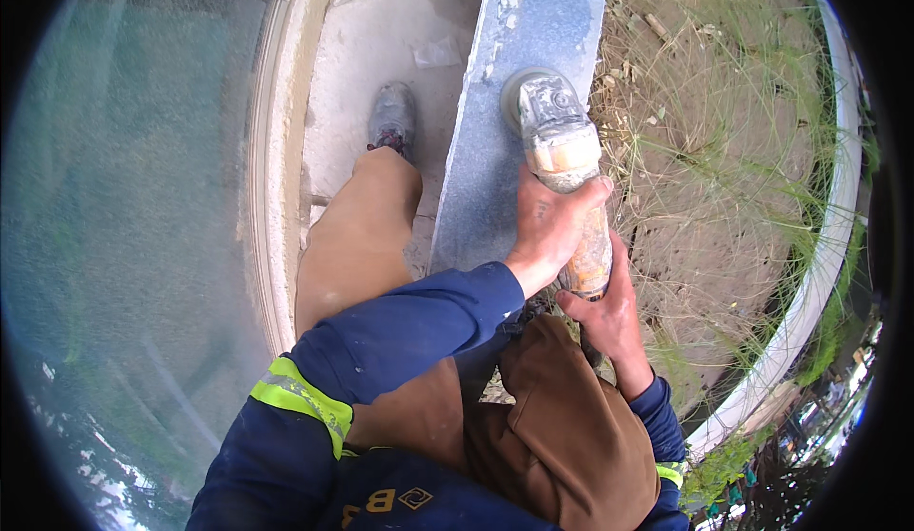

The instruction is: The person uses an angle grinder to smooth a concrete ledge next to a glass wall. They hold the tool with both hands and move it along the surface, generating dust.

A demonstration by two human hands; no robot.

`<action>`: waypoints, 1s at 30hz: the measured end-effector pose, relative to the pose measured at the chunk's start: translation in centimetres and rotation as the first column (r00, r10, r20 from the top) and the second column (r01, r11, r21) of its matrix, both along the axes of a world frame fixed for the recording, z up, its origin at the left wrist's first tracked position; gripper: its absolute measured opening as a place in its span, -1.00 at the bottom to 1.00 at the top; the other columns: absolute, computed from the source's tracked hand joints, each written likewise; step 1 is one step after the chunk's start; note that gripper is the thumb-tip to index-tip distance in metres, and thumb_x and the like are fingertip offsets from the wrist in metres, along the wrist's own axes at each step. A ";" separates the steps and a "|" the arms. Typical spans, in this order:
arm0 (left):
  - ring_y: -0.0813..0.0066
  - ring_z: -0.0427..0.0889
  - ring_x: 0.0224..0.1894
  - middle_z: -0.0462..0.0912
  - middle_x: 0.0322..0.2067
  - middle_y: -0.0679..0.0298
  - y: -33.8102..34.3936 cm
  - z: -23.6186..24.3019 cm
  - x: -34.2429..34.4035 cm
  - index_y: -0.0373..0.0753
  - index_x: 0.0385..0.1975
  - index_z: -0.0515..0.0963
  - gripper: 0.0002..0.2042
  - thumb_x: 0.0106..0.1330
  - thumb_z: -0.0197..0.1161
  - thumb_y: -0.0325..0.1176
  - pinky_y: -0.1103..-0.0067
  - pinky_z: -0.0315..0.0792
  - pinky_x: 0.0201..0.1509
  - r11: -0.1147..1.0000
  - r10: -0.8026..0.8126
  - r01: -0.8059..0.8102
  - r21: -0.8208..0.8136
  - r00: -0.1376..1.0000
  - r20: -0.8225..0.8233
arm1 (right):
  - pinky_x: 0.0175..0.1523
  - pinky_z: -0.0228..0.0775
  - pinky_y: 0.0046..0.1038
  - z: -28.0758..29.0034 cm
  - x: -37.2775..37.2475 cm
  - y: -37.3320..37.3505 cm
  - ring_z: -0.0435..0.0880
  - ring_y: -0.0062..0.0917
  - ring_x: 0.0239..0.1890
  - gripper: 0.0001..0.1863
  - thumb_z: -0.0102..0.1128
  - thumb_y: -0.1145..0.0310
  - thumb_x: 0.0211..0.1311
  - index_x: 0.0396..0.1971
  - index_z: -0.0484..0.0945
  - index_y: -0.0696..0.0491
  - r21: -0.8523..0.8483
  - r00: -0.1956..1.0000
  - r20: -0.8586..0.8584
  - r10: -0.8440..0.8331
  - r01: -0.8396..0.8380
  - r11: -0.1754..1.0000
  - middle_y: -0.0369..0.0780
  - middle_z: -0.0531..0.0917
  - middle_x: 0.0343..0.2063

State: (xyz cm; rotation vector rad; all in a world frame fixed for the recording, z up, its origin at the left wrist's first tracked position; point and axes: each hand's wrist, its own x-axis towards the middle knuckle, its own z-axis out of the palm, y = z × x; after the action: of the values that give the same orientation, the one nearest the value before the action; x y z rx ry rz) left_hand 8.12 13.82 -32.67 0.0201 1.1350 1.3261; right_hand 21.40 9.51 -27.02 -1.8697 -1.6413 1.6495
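A worn, dust-caked angle grinder (562,145) lies with its round disc over a long blue-grey stone slab (505,26), near the slab's right edge. My left hand (552,217) wraps around the grinder's body just behind its head, thumb across the top. Farther back, my right hand (609,314) grips the rear of the tool. The disc's underside is hidden, so I cannot tell whether it spins. Pale chipped patches mark the slab's surface above the disc.
A glass pane (143,179) in a pale frame runs along the left. My shoe (393,117) stands on a dusty concrete strip (433,83). Dry soil with long grass (743,150) lies right of the slab, bounded by a curved white kerb (838,150).
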 end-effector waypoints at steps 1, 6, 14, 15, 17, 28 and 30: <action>0.52 0.61 -0.19 0.58 -0.19 0.29 0.1 0.0 -0.7 -0.28 0.02 0.41 -0.57 0.19 0.42 -0.49 0.49 0.53 -0.07 1.000 0.014 -0.013 0.007 1.000 -0.010 | 0.25 0.45 -0.25 -0.2 -0.5 0.4 0.62 -0.25 0.15 0.03 0.48 0.39 -0.07 0.43 0.08 0.08 0.006 1.000 -0.005 0.019 -0.019 1.000 0.01 0.62 0.08; 0.51 0.62 -0.26 0.60 -0.23 0.27 0.3 -0.3 -1.8 -0.29 -0.06 0.45 -0.62 0.16 0.44 -0.49 0.47 0.55 -0.12 0.998 0.065 -0.064 0.024 0.998 -0.028 | 0.21 0.49 -0.22 -0.8 -0.6 1.1 0.67 -0.19 0.11 0.04 0.50 0.37 -0.08 0.43 0.09 0.05 0.029 0.997 -0.036 0.076 -0.075 0.997 0.03 0.65 0.05; 0.53 0.61 -0.18 0.59 -0.20 0.31 -0.5 0.3 2.7 -0.26 0.05 0.40 -0.57 0.23 0.41 -0.46 0.48 0.56 -0.06 0.995 -0.093 0.093 0.027 0.996 -0.006 | 0.28 0.42 -0.30 -0.2 2.6 -2.0 0.60 -0.35 0.14 0.04 0.48 0.41 -0.08 0.43 0.06 0.16 -0.005 0.988 -0.067 -0.138 0.138 0.990 -0.03 0.60 0.09; 0.53 0.61 -0.18 0.59 -0.20 0.31 -0.6 0.1 2.8 -0.26 0.05 0.40 -0.57 0.23 0.42 -0.46 0.49 0.56 -0.06 0.996 -0.086 0.086 0.025 0.996 -0.007 | 0.28 0.42 -0.30 -0.1 2.7 -2.1 0.60 -0.35 0.14 0.04 0.48 0.41 -0.08 0.43 0.06 0.16 -0.016 0.986 -0.073 -0.153 0.152 0.988 -0.03 0.60 0.09; 0.53 0.62 -0.19 0.59 -0.20 0.31 -0.6 0.1 2.8 -0.26 0.05 0.41 -0.57 0.22 0.43 -0.45 0.49 0.56 -0.06 0.997 -0.081 0.081 0.017 0.997 -0.015 | 0.27 0.43 -0.29 0.0 2.5 -2.0 0.61 -0.33 0.14 0.04 0.48 0.40 -0.08 0.43 0.06 0.14 -0.016 0.989 -0.056 -0.134 0.133 0.991 -0.02 0.61 0.09; 0.55 0.62 -0.24 0.62 -0.23 0.29 0.9 0.0 -1.6 -0.30 -0.04 0.48 -0.62 0.17 0.44 -0.48 0.51 0.53 -0.13 1.000 0.025 -0.025 0.015 1.000 0.007 | 0.21 0.49 -0.22 -0.6 -0.5 1.6 0.66 -0.17 0.12 0.05 0.50 0.39 -0.10 0.43 0.08 0.08 0.011 0.998 -0.043 0.039 -0.039 0.999 0.05 0.63 0.06; 0.53 0.61 -0.21 0.59 -0.20 0.27 0.8 0.3 -0.9 -0.30 -0.03 0.44 -0.59 0.17 0.45 -0.46 0.50 0.54 -0.12 0.999 -0.029 0.028 0.023 0.999 0.034 | 0.22 0.47 -0.24 -0.4 0.3 0.9 0.65 -0.21 0.13 0.06 0.50 0.41 -0.11 0.43 0.08 0.10 -0.005 0.999 -0.030 -0.020 0.020 1.000 0.03 0.63 0.06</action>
State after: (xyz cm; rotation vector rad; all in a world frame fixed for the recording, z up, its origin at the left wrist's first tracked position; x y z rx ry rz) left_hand 7.23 14.62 -32.42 0.0299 1.0876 1.3091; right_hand 21.71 10.37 -27.46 -1.8478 -1.6035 1.6667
